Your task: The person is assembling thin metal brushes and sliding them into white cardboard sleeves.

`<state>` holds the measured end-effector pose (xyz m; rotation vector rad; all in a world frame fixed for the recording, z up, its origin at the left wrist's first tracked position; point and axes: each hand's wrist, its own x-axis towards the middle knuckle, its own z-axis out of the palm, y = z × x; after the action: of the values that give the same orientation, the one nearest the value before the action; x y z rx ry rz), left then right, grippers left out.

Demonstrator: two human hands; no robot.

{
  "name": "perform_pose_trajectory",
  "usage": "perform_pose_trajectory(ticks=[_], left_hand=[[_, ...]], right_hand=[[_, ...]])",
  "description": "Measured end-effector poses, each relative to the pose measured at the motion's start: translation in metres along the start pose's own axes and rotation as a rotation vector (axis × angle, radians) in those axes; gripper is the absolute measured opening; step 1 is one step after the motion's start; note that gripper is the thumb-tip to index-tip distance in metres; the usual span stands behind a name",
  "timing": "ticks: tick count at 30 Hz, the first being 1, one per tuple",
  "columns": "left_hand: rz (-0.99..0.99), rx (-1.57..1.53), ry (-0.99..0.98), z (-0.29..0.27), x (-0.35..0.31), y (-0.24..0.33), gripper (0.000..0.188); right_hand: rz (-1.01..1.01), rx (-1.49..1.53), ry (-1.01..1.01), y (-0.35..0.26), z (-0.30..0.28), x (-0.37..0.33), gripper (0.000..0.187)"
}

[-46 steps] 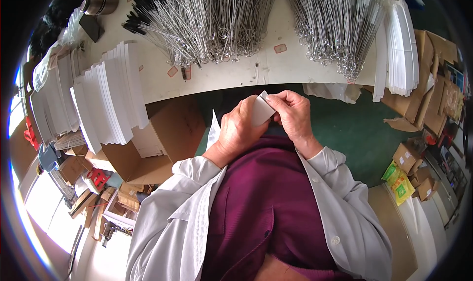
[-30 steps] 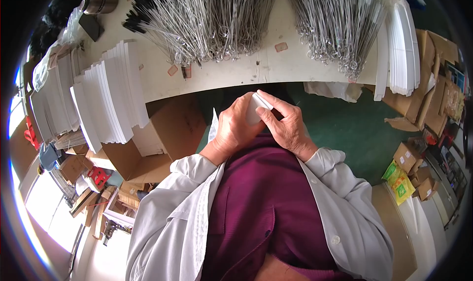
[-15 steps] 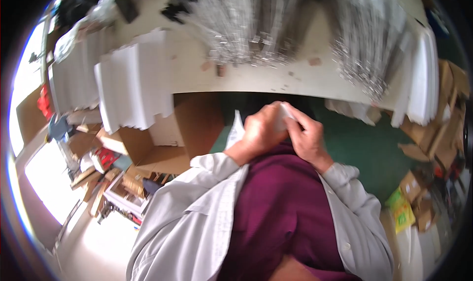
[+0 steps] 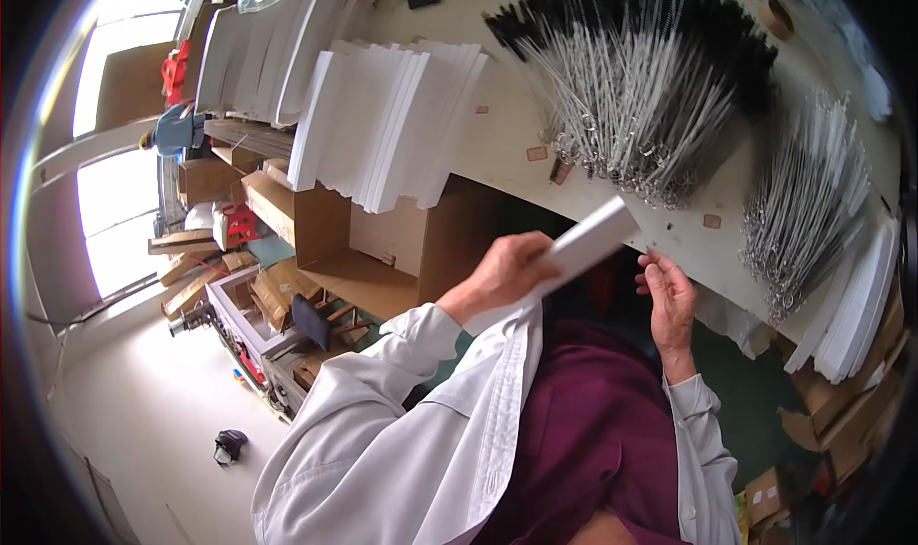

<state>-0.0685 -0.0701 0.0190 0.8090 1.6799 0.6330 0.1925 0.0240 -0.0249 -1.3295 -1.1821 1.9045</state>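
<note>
My left hand [image 4: 513,272] is closed around a long, narrow white carton [image 4: 595,237], which slants up and to the right over the table's near edge. Just beyond the carton's far end is my right hand [image 4: 669,301], apart from it, fingers loosely bent and nothing visible in them. A large bundle of wire-handled brushes [image 4: 636,96] with black bristles lies on the table [image 4: 502,148] ahead, looped ends toward me. Farther right is a second bundle of looped wire handles [image 4: 808,201], apparently partly covered in clear plastic.
Rows of white cartons [image 4: 378,115] stand at the table's left. More white cartons [image 4: 861,306] lie at its right edge. An open cardboard box [image 4: 368,282] sits below the left side. Brown cardboard [image 4: 851,406] is piled at the right, and a dark bag [image 4: 229,446] rests on the pale floor.
My hands were together at the white piece; now the right hand is off it and the left holds the carton out to the right. The view has turned leftward.
</note>
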Motion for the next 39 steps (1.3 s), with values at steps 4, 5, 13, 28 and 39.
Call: perform_pose_trajectory(ticks=[4,5,13,28,39], left_hand=[[0.13,0.368,0.426,-0.058,0.006,-0.016,0.019],[0.173,0.458,0.512,-0.075,0.007,-0.016,0.015],[-0.004,0.921,0.894,-0.23,0.016,-0.031,0.021],[-0.14,1.349,1.035,-0.355,0.045,-0.075,0.021],[0.468,1.029,0.858,-0.242,0.052,-0.002,0.017]], right_hand=[[0.153,-0.095,-0.082,0.016,-0.002,0.004,0.03],[0.177,-0.126,-0.096,0.022,-0.004,0.004,0.03],[0.211,-0.178,-0.117,0.036,0.002,0.011,0.026],[0.286,-0.222,-0.129,0.052,0.015,0.013,0.024],[0.06,-0.309,0.145,0.061,-0.023,-0.002,0.022]])
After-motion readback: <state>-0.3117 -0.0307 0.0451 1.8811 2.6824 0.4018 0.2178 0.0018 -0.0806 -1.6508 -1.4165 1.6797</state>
